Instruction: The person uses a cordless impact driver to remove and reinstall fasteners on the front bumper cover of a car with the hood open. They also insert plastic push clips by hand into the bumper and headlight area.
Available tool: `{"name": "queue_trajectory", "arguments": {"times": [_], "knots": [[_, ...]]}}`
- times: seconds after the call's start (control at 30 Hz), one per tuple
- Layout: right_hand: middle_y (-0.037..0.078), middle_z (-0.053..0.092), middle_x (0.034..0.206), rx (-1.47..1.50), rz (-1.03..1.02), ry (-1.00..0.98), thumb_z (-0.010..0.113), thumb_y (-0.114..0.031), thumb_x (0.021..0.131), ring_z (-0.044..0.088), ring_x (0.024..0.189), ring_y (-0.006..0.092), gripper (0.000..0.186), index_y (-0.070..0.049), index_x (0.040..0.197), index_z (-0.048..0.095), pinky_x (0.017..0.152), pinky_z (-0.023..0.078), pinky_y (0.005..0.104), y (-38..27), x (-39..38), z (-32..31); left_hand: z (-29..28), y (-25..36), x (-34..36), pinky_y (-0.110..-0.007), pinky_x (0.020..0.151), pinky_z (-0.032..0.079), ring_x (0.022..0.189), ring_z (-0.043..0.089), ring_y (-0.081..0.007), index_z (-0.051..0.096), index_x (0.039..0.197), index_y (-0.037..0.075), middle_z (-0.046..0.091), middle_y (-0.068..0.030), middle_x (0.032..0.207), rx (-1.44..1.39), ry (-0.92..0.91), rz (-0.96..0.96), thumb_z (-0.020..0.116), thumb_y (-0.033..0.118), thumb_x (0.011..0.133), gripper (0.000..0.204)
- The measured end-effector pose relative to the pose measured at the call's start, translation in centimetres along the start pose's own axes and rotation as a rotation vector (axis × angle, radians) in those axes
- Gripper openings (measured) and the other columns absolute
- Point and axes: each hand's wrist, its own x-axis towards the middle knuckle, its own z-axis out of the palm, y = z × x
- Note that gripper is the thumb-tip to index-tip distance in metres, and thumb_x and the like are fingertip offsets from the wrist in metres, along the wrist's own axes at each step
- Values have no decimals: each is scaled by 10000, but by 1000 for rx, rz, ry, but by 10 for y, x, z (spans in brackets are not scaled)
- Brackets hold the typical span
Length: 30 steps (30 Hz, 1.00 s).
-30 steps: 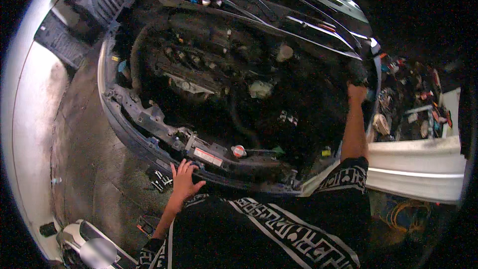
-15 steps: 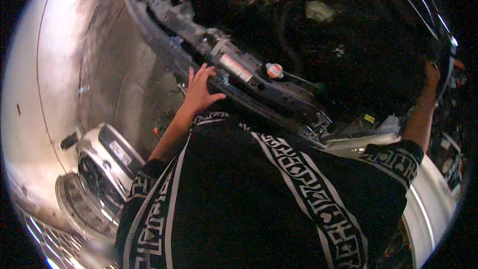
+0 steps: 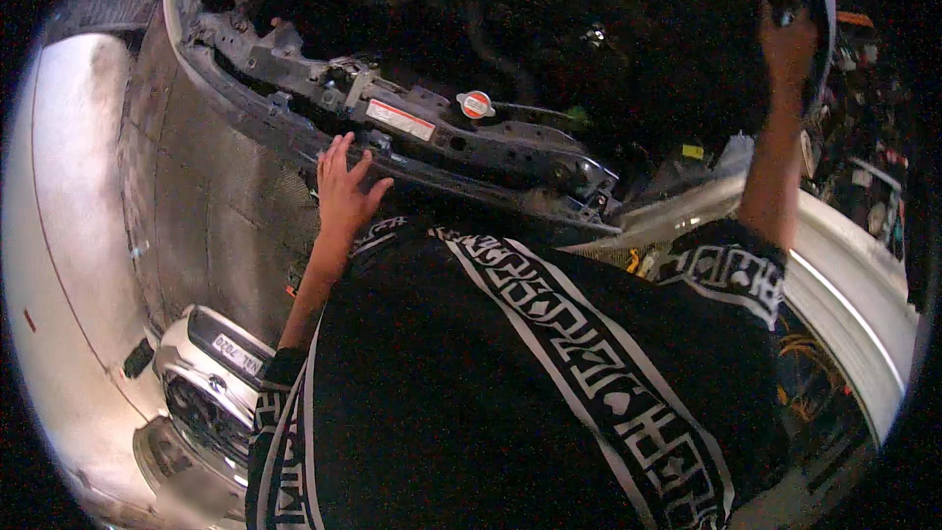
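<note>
A: Which step were you on?
B: Bracing and reaching, I judged—your left hand (image 3: 345,186) spread at the front rail (image 3: 461,177), your right hand (image 3: 791,44) right of the engine bay (image 3: 633,103), its grip unclear. Steady footing seemed called for.

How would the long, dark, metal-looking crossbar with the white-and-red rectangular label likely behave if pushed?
The crossbar is probably stiff, showing no sag along its length. It likely resists a push, appearing built into the front of the dark engine bay. Its dull, dusty-looking surface is perhaps not very slippery.
</note>
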Motion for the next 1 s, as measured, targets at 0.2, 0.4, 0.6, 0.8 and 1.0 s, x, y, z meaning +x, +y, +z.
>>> {"name": "queue_trajectory", "arguments": {"times": [0.2, 0.4, 0.6, 0.8, 1.0], "knots": [[165, 690, 990, 992, -259, -384, 690, -158, 846, 663, 900, 330, 229, -54, 1051, 679, 808, 531, 390, -175, -250, -120, -9, 7, 6, -575, 1122, 266, 1358, 381, -378, 683, 1083, 83, 478, -158, 1394, 63, -95, 81, 778, 334, 749, 428], [176, 563, 1268, 1168, -420, -585, 694, -215, 850, 542, 1181, 368, 392, -86, 1213, 621, 986, 462, 455, -328, -380, -173, -12, -5, 10, -586, 1123, 259, 1347, 395, -373, 683, 1076, 75, 491, -154, 1366, -63, -130, 174, 779, 311, 754, 410], [176, 584, 1220, 1167, -228, -704, 701, -190, 859, 617, 1066, 342, 442, -73, 1270, 589, 928, 496, 414, -333, -348, -185, -31, -64, 37, -548, 1100, 300, 1284, 455, -379, 658, 1050, 76, 519, -154, 1326, -231, 57, 160, 753, 296, 789, 354], [169, 638, 1181, 838, -47, -693, 689, -169, 861, 671, 964, 319, 425, -41, 1256, 598, 877, 516, 395, -321, -286, -194, -52, -177, 81, -496, 1051, 355, 1241, 479, -382, 668, 1032, 60, 541, -176, 1293, -280, 187, 151, 738, 251, 786, 319], [183, 681, 1066, 903, -96, -539, 711, -181, 840, 671, 932, 314, 398, -36, 1202, 631, 845, 520, 401, -391, -246, -240, -71, -264, 102, -500, 1053, 357, 1230, 483, -389, 670, 1009, 59, 562, -169, 1249, -320, 198, 143, 735, 233, 774, 300]]}}
